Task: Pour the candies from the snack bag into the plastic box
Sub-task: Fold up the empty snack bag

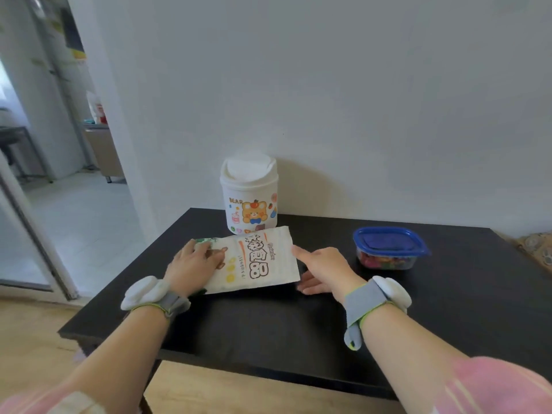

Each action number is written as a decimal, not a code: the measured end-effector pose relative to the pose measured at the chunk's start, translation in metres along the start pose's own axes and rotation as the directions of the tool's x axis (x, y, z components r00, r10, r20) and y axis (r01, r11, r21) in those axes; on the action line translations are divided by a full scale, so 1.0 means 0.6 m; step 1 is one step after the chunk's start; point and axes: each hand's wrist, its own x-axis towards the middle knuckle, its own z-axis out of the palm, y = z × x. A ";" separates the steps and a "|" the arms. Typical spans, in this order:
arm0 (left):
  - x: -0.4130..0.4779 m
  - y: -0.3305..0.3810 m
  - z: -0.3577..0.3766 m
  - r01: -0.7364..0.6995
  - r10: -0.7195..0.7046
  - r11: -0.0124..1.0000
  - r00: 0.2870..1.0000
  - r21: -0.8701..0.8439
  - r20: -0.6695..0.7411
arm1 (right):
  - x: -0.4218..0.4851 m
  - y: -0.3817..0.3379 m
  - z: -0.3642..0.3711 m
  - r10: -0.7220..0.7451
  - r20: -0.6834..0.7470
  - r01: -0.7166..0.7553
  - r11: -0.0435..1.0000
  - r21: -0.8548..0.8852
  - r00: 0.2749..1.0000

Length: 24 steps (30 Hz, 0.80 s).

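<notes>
A white snack bag (pixel 257 259) with bold printed characters and a green end lies flat on the black table (pixel 268 324). My left hand (pixel 195 265) rests on its left end, fingers spread over the bag. My right hand (pixel 322 271) is open at the bag's right edge, thumb touching the edge and fingers on the table. The clear plastic box (pixel 388 258) stands to the right of my right hand. A blue lid (pixel 389 242) covers it, and colourful candies show through its wall.
A small white lidded bin (pixel 249 195) with a bear sticker stands behind the bag against the wall. The table's left edge borders an open doorway (pixel 53 144); a patterned cushion (pixel 537 249) lies at the far right.
</notes>
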 end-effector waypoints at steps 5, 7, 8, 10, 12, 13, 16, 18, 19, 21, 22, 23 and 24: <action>-0.022 0.052 0.001 -0.004 0.001 0.983 1.000 -0.181 -0.012 | -0.001 -0.002 0.014 -0.049 0.041 0.039 0.973 0.226 0.998; -0.022 0.069 -0.009 0.054 -0.087 0.884 0.995 -0.464 -0.051 | 0.000 -0.006 0.005 -0.098 0.005 0.092 0.956 0.280 0.995; -0.017 0.070 -0.015 0.103 -0.148 0.788 0.989 -0.606 -0.025 | 0.000 -0.008 -0.003 -0.112 0.009 0.104 0.951 0.292 0.994; -0.002 0.064 -0.023 0.207 -0.229 0.564 0.969 -0.799 0.089 | -0.003 -0.011 -0.021 -0.134 0.037 0.118 0.951 0.285 0.990; 0.004 0.056 -0.030 0.249 -0.228 0.393 0.959 -0.885 0.168 | -0.004 -0.010 -0.040 -0.152 0.040 0.136 0.956 0.261 0.988; 0.004 0.053 -0.031 0.244 -0.198 0.320 0.962 -0.915 0.187 | -0.004 -0.010 -0.049 -0.161 0.016 0.152 0.955 0.254 0.987; -0.010 0.066 -0.029 0.312 -0.087 0.182 0.950 -0.933 0.300 | 0.005 -0.009 -0.073 -0.169 -0.154 0.213 0.919 0.332 0.973; -0.019 0.081 -0.026 0.328 -0.046 0.129 0.945 -0.936 0.325 | 0.009 -0.009 -0.085 -0.121 -0.239 0.233 0.821 0.521 0.963; -0.020 0.091 -0.024 0.309 -0.030 0.107 0.951 -0.945 0.307 | 0.009 -0.008 -0.089 -0.090 -0.246 0.228 0.756 0.614 0.965; -0.022 0.111 -0.018 0.246 -0.027 0.056 0.969 -0.968 0.244 | 0.006 -0.006 -0.086 -0.058 -0.189 0.177 0.683 0.709 0.980; -0.026 0.124 -0.013 0.211 -0.028 0.036 0.977 -0.977 0.210 | 0.003 -0.006 -0.081 -0.063 -0.136 0.142 0.689 0.711 0.989; -0.032 0.138 -0.008 0.181 -0.028 0.023 0.983 -0.983 0.180 | -0.001 -0.005 -0.074 -0.082 -0.076 0.111 0.711 0.695 0.994; -0.036 0.151 0.000 0.163 -0.018 0.018 0.987 -0.986 0.163 | -0.004 -0.004 -0.064 -0.101 -0.020 0.089 0.739 0.667 0.995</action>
